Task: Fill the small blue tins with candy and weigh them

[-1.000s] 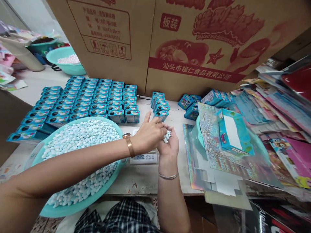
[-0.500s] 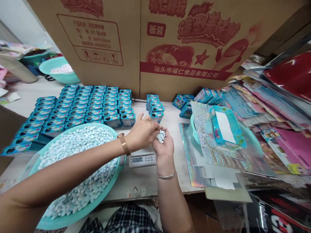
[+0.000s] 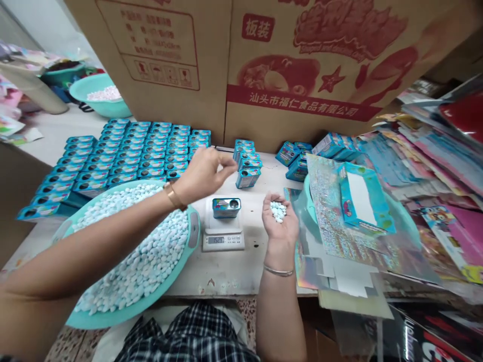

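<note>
One tin [image 3: 226,207] lies on its side on the scale [image 3: 223,240], its round hole facing the person, straight in front of them on the table [image 3: 226,274]. Just right of it, a small heap of candies [image 3: 278,211] sits in the right hand [image 3: 279,226], which is cupped palm up with its fingers half curled, so it acts as a little dish. The left hand [image 3: 204,173] hovers above and behind the tin, clear of it. Its fingers are loosely bent, with thumb and forefinger stretched out and close together. Whether a candy is pinched between them I cannot tell.

To do this well, I judge the right palm should stay level and close beside the scale, since the heap is loose and would roll off a tilted hand. Candies are best taken one or two at a time between thumb and forefinger and fed squarely into the hole. Neither hand should lean on the tin or the scale, or the reading will be false. The display is too small to read surely.

Left of the scale, touching it, a basin [image 3: 195,229] is full of candies. Rows of tins [image 3: 128,156] stand behind it, a short stack [image 3: 247,163] is behind the scale, and a carton [image 3: 302,75] walls the back.
</note>
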`<state>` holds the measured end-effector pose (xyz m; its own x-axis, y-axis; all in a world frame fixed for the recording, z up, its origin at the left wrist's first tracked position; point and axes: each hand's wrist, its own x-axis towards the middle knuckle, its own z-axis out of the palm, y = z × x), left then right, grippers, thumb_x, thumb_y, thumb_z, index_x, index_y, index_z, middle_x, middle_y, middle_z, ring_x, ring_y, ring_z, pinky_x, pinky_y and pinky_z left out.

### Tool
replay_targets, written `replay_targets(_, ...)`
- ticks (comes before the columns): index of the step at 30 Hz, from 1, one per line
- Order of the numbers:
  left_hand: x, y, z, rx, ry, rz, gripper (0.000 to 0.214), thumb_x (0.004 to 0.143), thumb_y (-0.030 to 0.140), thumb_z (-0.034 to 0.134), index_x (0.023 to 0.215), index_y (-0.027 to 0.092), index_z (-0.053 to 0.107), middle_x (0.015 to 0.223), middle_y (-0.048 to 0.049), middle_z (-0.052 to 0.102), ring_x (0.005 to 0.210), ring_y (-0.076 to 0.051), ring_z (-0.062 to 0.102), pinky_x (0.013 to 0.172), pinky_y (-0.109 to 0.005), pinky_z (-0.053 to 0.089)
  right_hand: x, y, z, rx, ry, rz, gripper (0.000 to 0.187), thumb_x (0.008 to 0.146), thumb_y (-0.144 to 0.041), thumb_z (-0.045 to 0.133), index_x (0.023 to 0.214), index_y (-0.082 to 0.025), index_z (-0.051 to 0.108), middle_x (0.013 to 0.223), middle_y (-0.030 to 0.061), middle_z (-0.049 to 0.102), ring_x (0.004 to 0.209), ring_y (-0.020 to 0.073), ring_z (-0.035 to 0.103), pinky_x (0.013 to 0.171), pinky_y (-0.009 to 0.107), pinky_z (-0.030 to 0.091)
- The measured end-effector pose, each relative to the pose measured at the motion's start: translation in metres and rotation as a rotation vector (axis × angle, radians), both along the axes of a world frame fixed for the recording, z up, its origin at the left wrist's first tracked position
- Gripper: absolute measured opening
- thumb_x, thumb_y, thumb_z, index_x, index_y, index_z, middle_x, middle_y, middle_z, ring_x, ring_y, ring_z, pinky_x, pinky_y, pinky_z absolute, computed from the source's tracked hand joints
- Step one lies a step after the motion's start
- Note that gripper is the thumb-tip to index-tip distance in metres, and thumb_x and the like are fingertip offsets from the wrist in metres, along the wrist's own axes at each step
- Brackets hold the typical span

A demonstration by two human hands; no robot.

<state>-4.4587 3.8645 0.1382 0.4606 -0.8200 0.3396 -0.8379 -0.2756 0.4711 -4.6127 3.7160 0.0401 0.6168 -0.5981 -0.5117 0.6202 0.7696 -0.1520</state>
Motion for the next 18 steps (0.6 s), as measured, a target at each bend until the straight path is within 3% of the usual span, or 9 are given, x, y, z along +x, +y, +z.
replay_targets(2, 0.006, 0.004, 0.013, -0.096, 0.050, 0.029, 0.018, 0.087, 0.033, 0.060, 0.082, 0.020, 0.072, 0.083, -0.0023, 0.074, 0.080, -0.018, 0.065, 0.078, -0.032, 0.045, -0.002, -0.002, -0.002, -0.021, -0.004, 0.001, 0.028, 0.088, -0.010, 0.043, 0.062, -0.018, 0.048, 0.060, -0.0040, 0.058, 0.063, 0.0084, 0.063, 0.073, 0.029, 0.060)
replay_targets(4, 0.006, 0.010, 0.016, -0.090, 0.070, 0.010, 0.018, 0.087, 0.032, 0.060, 0.081, 0.020, 0.071, 0.083, -0.0020, 0.074, 0.080, -0.017, 0.065, 0.077, -0.031, 0.044, -0.002, -0.003, -0.005, -0.017, -0.013, -0.014, 0.027, 0.088, -0.010, 0.043, 0.063, -0.018, 0.048, 0.059, -0.0046, 0.057, 0.060, 0.0075, 0.061, 0.067, 0.025, 0.059)
replay_targets(9, -0.003, 0.020, -0.002, 0.065, 0.030, -0.006, 0.016, 0.087, 0.034, 0.060, 0.087, 0.020, 0.069, 0.089, -0.0015, 0.073, 0.091, -0.020, 0.062, 0.095, -0.040, 0.035, 0.002, 0.002, -0.007, 0.015, 0.003, -0.029, 0.026, 0.089, -0.012, 0.042, 0.065, -0.018, 0.049, 0.057, -0.0050, 0.055, 0.055, 0.0073, 0.058, 0.058, 0.021, 0.055)
replay_targets(15, -0.016, 0.018, -0.016, 0.200, -0.026, -0.076, 0.019, 0.088, 0.033, 0.060, 0.102, 0.022, 0.067, 0.103, -0.0033, 0.070, 0.104, -0.024, 0.056, 0.105, -0.051, 0.025, 0.010, 0.013, 0.000, -0.018, 0.034, -0.018, 0.029, 0.091, -0.015, 0.039, 0.064, -0.018, 0.049, 0.059, -0.0039, 0.057, 0.060, 0.0086, 0.060, 0.069, 0.029, 0.059)
replay_targets(18, -0.036, 0.010, -0.015, 0.242, -0.055, -0.144, 0.022, 0.089, 0.030, 0.058, 0.108, 0.022, 0.067, 0.105, -0.0048, 0.069, 0.106, -0.026, 0.055, 0.106, -0.055, 0.022, 0.018, 0.026, 0.001, -0.142, 0.021, 0.056, 0.025, 0.089, -0.016, 0.046, 0.064, -0.019, 0.048, 0.061, -0.0047, 0.058, 0.062, 0.0090, 0.061, 0.072, 0.029, 0.059)
